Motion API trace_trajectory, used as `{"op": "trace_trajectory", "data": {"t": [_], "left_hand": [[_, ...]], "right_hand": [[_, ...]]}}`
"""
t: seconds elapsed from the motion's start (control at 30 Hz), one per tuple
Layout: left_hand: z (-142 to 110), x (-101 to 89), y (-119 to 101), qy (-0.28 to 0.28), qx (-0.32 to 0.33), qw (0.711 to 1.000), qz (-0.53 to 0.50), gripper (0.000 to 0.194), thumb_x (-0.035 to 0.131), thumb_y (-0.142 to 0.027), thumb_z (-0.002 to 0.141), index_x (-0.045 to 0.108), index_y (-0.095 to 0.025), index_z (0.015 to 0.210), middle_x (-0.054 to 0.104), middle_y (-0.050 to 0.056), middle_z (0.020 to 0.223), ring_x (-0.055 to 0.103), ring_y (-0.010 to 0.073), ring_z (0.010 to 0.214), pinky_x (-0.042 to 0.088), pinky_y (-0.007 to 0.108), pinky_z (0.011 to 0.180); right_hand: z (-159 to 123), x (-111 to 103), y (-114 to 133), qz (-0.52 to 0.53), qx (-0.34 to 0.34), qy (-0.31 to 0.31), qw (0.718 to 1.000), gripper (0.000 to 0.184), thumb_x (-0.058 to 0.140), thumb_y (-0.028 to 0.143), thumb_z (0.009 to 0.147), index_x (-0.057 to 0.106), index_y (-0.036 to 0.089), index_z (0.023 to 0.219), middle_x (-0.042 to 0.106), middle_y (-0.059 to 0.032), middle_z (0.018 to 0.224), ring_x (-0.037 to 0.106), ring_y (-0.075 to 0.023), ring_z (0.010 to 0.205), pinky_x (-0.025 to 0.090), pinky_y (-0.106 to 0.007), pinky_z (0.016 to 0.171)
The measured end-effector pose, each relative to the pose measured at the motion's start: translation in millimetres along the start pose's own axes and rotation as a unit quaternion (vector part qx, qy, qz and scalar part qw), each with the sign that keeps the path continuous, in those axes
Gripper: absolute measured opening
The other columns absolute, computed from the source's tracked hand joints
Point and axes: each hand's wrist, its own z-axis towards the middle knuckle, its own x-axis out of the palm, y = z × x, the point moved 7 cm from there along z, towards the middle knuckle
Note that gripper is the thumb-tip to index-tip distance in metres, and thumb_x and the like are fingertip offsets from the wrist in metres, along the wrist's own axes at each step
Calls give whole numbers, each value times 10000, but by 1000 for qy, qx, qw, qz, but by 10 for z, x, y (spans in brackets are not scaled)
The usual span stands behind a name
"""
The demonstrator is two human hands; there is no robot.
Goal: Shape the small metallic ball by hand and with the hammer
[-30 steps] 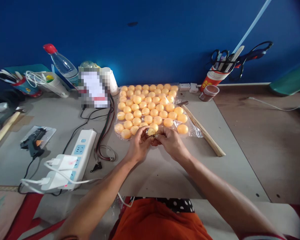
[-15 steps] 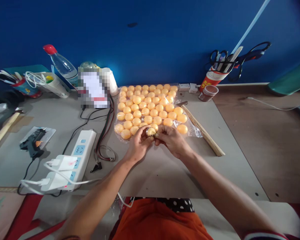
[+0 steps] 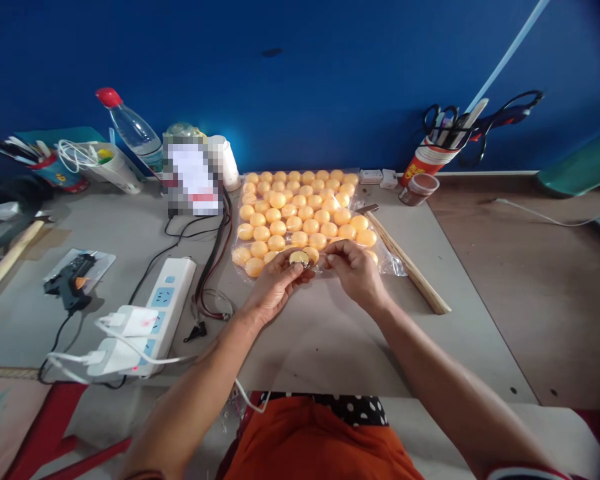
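Observation:
My left hand (image 3: 277,283) is closed around a small round piece with a pale yellow face and a shiny dark rim (image 3: 299,257). Its exact kind is not clear. My right hand (image 3: 353,270) is a little to the right, apart from it, with thumb and forefinger pinched together. Whatever may be between those fingertips is too small to make out. Just behind both hands lies a clear plastic bag (image 3: 399,267) filled with rows of yellow-orange balls (image 3: 311,226).
A wooden-handled hammer (image 3: 413,267) lies right of the bag. On the left are a power strip (image 3: 176,283) with white chargers, cables and a black glue gun (image 3: 73,280). Along the blue wall stand a red-capped bottle (image 3: 135,133), a pixelated phone-like object and a red cup (image 3: 425,160) with scissors.
My right hand has drawn away to the right from the round piece, which stays in my left hand. The view has shifted slightly.

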Motion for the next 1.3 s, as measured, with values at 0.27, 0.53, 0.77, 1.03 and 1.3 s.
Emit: {"op": "trace_trajectory", "data": {"t": [0.27,0.53,0.77,1.03,1.3], "left_hand": [[13,-60,-61,-48,24,998,14,468,888,-348,616,650,-158,971,710,12,851,651,103,653,509,251,662],[6,-94,-132,-63,65,995,36,400,841,-355,671,651,-180,977,710,11,887,638,109,667,514,264,651],[35,-199,-231,-80,118,990,8,422,841,-369,685,647,-203,1022,734,13,902,643,96,672,533,244,678],[50,-252,-314,-98,177,979,33,416,815,-432,702,645,-221,1017,758,12,862,699,145,666,578,303,696],[50,-259,-319,-104,184,977,32,412,808,-414,715,652,-216,1041,761,30,912,739,204,843,587,354,802]], "right_hand": [[-18,34,12,-122,-65,8,990,154,429,140,777,565,213,787,636,-37,751,581,-184,714,447,-301,680],[-73,182,-16,-273,-126,63,952,153,434,109,818,547,210,794,636,-88,806,558,-210,712,392,-309,641],[-174,395,90,-249,-223,163,928,212,424,100,883,548,197,742,648,-92,767,560,-210,738,425,-320,701],[-184,407,92,-248,-254,170,919,216,452,57,877,628,162,809,686,-95,819,596,-204,774,482,-332,746],[-168,377,41,-293,-260,120,912,249,484,57,854,665,137,1004,682,-172,1138,632,-278,1045,522,-443,904]]}}
